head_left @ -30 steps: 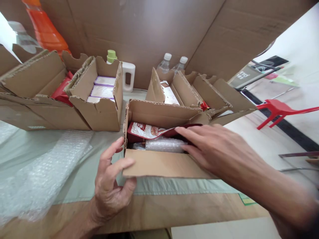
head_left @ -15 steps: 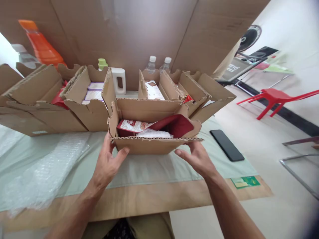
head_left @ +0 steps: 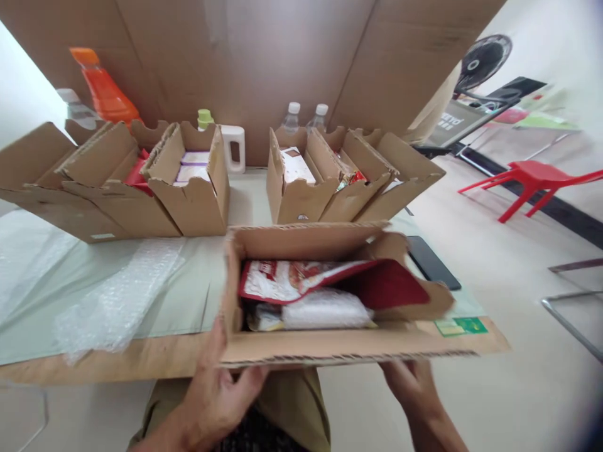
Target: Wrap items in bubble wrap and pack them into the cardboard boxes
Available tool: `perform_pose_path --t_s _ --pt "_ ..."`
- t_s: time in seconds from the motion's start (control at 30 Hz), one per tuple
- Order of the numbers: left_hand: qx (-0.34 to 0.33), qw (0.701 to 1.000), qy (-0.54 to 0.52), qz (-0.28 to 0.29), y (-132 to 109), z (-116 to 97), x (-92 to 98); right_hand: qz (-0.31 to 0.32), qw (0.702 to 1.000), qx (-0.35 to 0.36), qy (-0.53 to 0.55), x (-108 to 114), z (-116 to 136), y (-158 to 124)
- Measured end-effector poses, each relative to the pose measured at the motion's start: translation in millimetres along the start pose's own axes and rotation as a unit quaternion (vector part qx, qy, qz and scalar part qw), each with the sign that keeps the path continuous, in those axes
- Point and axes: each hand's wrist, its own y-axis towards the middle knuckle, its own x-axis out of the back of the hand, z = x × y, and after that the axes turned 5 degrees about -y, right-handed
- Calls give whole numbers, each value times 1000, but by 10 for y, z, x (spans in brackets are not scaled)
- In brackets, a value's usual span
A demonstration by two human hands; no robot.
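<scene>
Nearest, khaki trousers point(head_left: 306, 408) are seen below the worktop point(head_left: 141, 362). An open cardboard carton point(head_left: 330, 344) is held above the lap and the near edge of the worktop, its opening tilted toward the viewer. Its near left end is clasped by the left hand point(head_left: 217, 398), fingers against the side, thumb beneath the front edge. The right hand point(head_left: 411, 384) is set under the front edge, right of the carton's middle; its fingertips are hidden, so how far it is closed cannot be told.

Inside the carton, a bubble-wrapped item point(head_left: 325, 309) lies at the near side, partly overlapped by a dark-red pouch point(head_left: 277, 281) with a printed white panel.

Beyond the carton's right end, a green card point(head_left: 461, 326) and a black phone point(head_left: 434, 263) are noted; to its left, bubble wrap point(head_left: 120, 301) is spread on the pale green cloth point(head_left: 202, 267). Farther back, two groups of open boxes are ranged, left point(head_left: 198, 210) and right point(head_left: 294, 204), with a gap between. Behind them, bottles point(head_left: 110, 100) are stood before a cardboard panel point(head_left: 282, 56).
</scene>
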Motion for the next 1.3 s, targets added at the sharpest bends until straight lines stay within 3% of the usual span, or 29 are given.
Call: perform_pose_path --t_s 0.07,0.17,0.3,0.47,0.67,0.77,0.97,1.13,1.3 --pt "36 999 25 -26 56 2 186 50 998 1 36 -197 301 290" --pt "30 996 58 -68 134 -25 328 80 991 10 108 -436 586 667" --pt "2 994 67 -89 -45 -41 194 95 978 -9 187 -455 434 752" --pt "14 997 40 -64 -452 13 -32 133 958 -30 253 -441 115 836" --pt "21 999 16 -45 -445 182 -1 149 947 38 281 -902 343 1361" --pt "5 999 -4 -48 -410 259 -2 133 960 60 241 -1120 515 1535" --pt "-39 999 13 -22 -509 318 -175 64 982 29 174 -1373 605 1599" --pt "-87 995 49 4 -485 334 -348 24 971 53 232 -1529 466 1543" --pt "-92 994 58 21 -418 324 -411 17 963 68 260 -1638 372 1482"
